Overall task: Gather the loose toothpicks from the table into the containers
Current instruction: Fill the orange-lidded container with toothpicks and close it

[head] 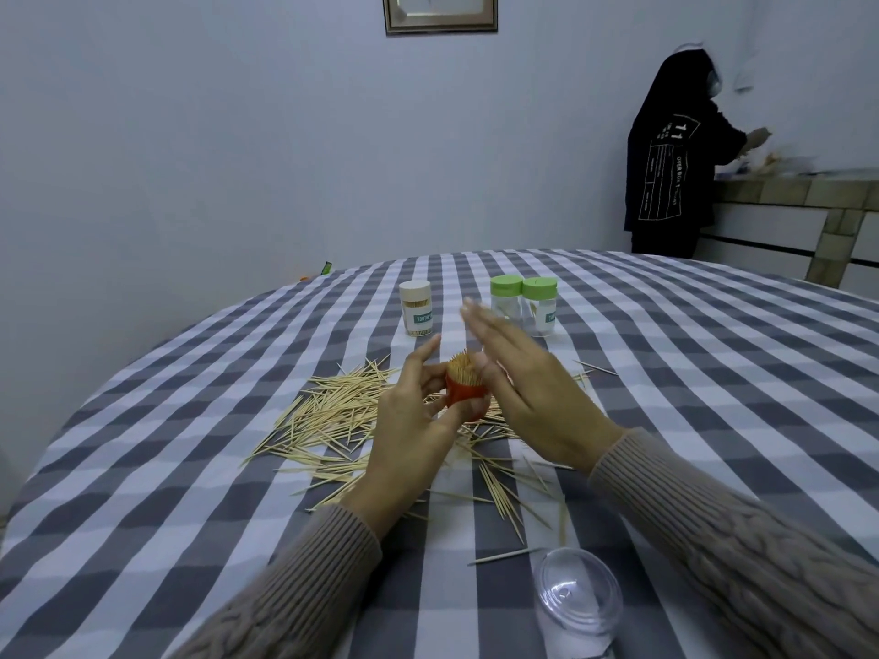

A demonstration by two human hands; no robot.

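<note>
My left hand (413, 420) grips a small red container (467, 397) packed with upright toothpicks, lifted a little above the table. My right hand (523, 378) hovers just right of it with its fingers straight, pointing up and left, blurred by motion and holding nothing. Many loose toothpicks (333, 420) lie scattered on the checked tablecloth (190, 468) under and around both hands. Behind them stand a white-lidded toothpick jar (416, 307), full, and two clear jars with green lids (505, 297) (540, 306).
A clear plastic dome lid (578, 594) lies near the front edge with a single toothpick (504, 556) beside it. At the back right, a person in a black top (666, 168) stands at a tiled counter (808, 197). A framed picture (440, 11) hangs on the wall.
</note>
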